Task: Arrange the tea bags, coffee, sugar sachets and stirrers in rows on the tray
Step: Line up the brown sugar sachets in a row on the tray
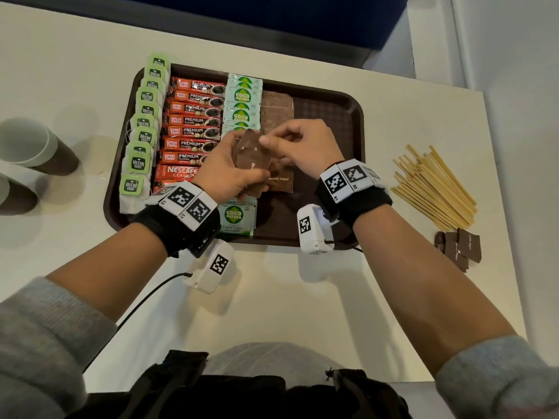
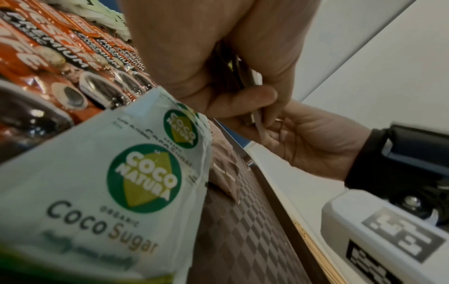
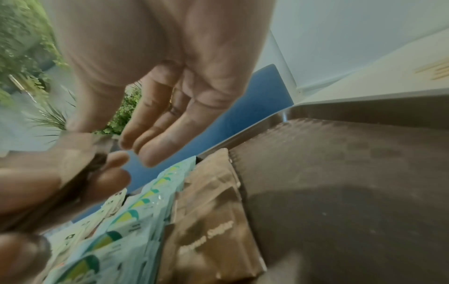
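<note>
Above the tray (image 1: 357,116), the left hand (image 1: 223,167) grips a small stack of brown sugar sachets (image 1: 252,160) while the right hand (image 1: 298,143) pinches its top edge – peel carelessly and several slip out together, scattering over the brown row (image 1: 276,113) below.

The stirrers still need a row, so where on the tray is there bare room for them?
The open strip is the tray floor between the brown sugar sachets and its right rim, running far to near. Left of that is packed: tea bags, coffee sticks, Coco sugar sachets. Both hands work over the middle.
</note>
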Motion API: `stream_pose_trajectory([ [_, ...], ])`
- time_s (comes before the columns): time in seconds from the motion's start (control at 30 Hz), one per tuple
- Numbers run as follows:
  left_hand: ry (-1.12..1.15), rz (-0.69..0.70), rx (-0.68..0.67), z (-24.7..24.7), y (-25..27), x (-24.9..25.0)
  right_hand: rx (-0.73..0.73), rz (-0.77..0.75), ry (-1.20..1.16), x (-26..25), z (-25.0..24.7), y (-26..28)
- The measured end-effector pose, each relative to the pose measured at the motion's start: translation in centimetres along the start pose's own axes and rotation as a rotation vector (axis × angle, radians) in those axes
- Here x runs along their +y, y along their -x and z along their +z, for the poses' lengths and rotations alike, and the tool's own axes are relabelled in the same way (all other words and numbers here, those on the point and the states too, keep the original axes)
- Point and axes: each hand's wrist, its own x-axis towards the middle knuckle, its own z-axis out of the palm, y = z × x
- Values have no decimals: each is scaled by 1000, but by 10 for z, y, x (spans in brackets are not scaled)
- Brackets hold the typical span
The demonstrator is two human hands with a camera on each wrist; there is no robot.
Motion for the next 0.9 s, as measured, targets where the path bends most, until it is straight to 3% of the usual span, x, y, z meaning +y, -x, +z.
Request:
stream_pose_trajectory([
  [0.23,-56,-16,-64,-1,2,0,-63,-18,-7,-1,0,-3],
  [0.4,-35,14,-2,-3,0,-5,10,38,-129,8,-10,-1],
  [0.63,-70,12,15,-4,1,-8,-133,90,-130,12,-16,7],
  [0.73,-91,17,9,-3,1,-6,-106,84,-97,16,-17,8],
  [0.9,-53,20,116,-7,0,-3,-101,150,-63,30,-20,9],
])
